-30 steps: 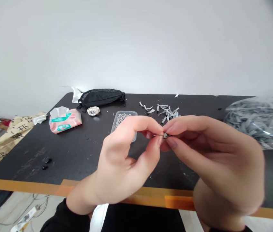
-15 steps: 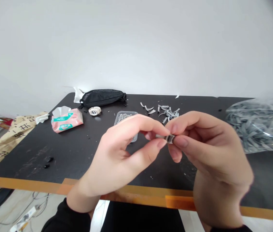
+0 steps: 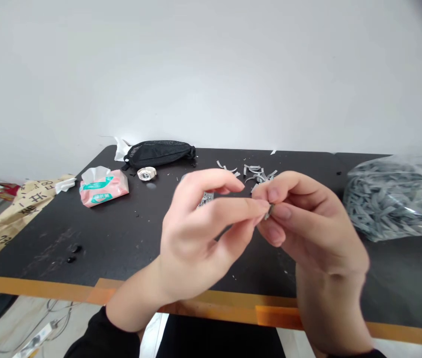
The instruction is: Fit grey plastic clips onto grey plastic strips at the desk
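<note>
Between my hands is a small grey piece [image 3: 268,212], mostly hidden by the fingers. My right hand [image 3: 315,223] is closed on it, pinching it between thumb and forefinger. My left hand [image 3: 203,238] is closed too, with thumb and a finger pressed together at the piece's left side and the forefinger raised and bent above. Whether the left fingertips grip the same piece or another part is hidden. Behind the left hand, a clear container of small grey bits [image 3: 206,199] shows only in part. Grey curved strips [image 3: 258,174] lie loose beyond the fingertips.
A clear bag of grey strips [image 3: 397,199] lies at the right. On the dark table [image 3: 121,238] are a pink tissue pack [image 3: 104,188], a white watch-like object [image 3: 147,173], a black mesh pouch [image 3: 160,153] and small black pieces [image 3: 73,253]. Orange tape [image 3: 229,306] lines the front edge.
The left forefinger has lifted off the piece, and another left finger now meets the thumb there. The left hand has shifted slightly right, covering more of the container. The piece is more hidden.
</note>
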{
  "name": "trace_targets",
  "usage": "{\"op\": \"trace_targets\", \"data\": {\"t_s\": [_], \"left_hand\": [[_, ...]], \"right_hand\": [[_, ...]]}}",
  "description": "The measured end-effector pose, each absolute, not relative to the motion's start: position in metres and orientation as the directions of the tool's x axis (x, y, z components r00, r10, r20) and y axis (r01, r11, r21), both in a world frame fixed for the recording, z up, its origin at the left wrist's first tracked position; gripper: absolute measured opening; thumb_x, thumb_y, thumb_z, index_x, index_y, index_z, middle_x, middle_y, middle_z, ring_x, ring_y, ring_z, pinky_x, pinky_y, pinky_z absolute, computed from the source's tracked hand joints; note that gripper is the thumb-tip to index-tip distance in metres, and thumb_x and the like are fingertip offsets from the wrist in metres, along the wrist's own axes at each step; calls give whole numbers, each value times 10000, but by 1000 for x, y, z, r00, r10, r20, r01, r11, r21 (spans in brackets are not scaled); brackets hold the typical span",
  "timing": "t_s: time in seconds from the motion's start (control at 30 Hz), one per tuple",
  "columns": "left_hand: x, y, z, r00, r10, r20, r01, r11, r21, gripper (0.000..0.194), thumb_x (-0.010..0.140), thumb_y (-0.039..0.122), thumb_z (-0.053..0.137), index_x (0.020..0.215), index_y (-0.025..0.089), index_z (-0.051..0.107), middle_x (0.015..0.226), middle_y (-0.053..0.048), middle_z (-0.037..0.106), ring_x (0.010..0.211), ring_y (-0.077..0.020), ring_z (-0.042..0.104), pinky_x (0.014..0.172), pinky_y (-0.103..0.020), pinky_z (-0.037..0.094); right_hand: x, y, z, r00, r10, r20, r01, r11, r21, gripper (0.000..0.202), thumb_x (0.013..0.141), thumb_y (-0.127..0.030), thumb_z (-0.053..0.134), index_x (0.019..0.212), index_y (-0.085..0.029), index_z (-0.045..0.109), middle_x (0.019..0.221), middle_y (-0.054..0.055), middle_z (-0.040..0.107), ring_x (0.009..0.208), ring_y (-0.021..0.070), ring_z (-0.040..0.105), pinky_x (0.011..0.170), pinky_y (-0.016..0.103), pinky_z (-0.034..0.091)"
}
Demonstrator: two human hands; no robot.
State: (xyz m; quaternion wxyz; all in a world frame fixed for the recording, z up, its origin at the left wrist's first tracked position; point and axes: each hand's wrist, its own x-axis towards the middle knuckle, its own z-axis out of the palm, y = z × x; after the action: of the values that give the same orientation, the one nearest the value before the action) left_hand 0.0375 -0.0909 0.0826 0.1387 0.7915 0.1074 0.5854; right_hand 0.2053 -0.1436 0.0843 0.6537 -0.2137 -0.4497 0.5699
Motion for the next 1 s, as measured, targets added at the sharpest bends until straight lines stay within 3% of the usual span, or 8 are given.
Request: {"op": "trace_targets", "data": {"t_s": [0.07, 0.13, 0.33, 0.43, 0.53, 0.7, 0.9, 1.0], "left_hand": [[41, -89, 77, 211, 176, 961, 212, -968, 131, 195, 872, 85, 725, 995, 233, 756, 1066, -58, 666, 936, -196, 621, 894, -381, 498], [43, -87, 73, 170, 139, 976, 329, -941, 76, 196, 873, 130, 731, 1019, 254, 772, 1072, -53, 693, 919, -221, 604, 895, -409, 473], [46, -84, 78, 165, 210, 964, 216, -961, 173, 188, 871, 137, 745, 1014, 254, 779, 1135, -67, 748, 993, -243, 647, 902, -411, 502], [46, -83, 81, 199, 247, 948, 181, -960, 212, 178, 873, 139, 762, 1008, 254, 772, 1131, -41, 783, 992, -232, 691, 941, -410, 501], [45, -85, 80, 209, 328, 921, 66, -945, 321, 199, 875, 91, 749, 1009, 237, 766, 1134, -36, 794, 1031, -225, 706, 971, -408, 532], [49, -90, 77, 212, 451, 867, -162, -859, 486, 175, 917, 58, 689, 1021, 182, 754, 1079, -64, 804, 1041, -204, 722, 988, -419, 568], [52, -90, 75, 197, 390, 899, -136, -898, 419, 175, 910, 75, 692, 945, 246, 673, 1077, -60, 799, 960, -236, 758, 843, -460, 600], [52, -90, 73, 211, 430, 878, -214, -856, 471, 187, 924, 65, 674, 981, 243, 665, 1107, -74, 792, 980, -230, 775, 833, -425, 665]], "right_hand": [[201, -141, 83, -7, 944, 330, -595, 261, -760, 109, 861, -89, 783, 870, -195, 804, 811, -25, 765, 574, 32, 679, 565, 100, 575], [196, -139, 80, 29, 945, 326, -625, 272, -732, 129, 875, -86, 770, 869, -212, 799, 798, -34, 767, 612, 35, 695, 587, 90, 576], [192, -133, 76, -18, 939, 343, -694, 236, -680, 145, 898, -102, 759, 865, -243, 767, 800, -61, 792, 694, 35, 730, 626, 86, 578], [195, -131, 75, -28, 950, 310, -669, 212, -712, 117, 861, -146, 808, 886, -257, 780, 763, -66, 783, 658, 42, 716, 614, 95, 580], [196, -133, 73, 5, 956, 292, -581, 241, -778, 121, 835, -189, 845, 910, -276, 807, 718, -68, 757, 637, 46, 683, 647, 111, 580], [193, -142, 67, 172, 895, 411, -311, 445, -840, 201, 940, -151, 724, 992, -324, 811, 915, -36, 788, 764, 83, 693, 721, 173, 593], [189, -146, 67, 203, 880, 430, -229, 470, -853, 234, 944, -134, 706, 998, -339, 805, 847, -34, 772, 677, 107, 697, 625, 207, 605], [186, -148, 68, 278, 835, 476, -149, 526, -837, 281, 923, -106, 723, 1023, -357, 799, 852, -39, 771, 655, 119, 716, 586, 220, 624]]}}
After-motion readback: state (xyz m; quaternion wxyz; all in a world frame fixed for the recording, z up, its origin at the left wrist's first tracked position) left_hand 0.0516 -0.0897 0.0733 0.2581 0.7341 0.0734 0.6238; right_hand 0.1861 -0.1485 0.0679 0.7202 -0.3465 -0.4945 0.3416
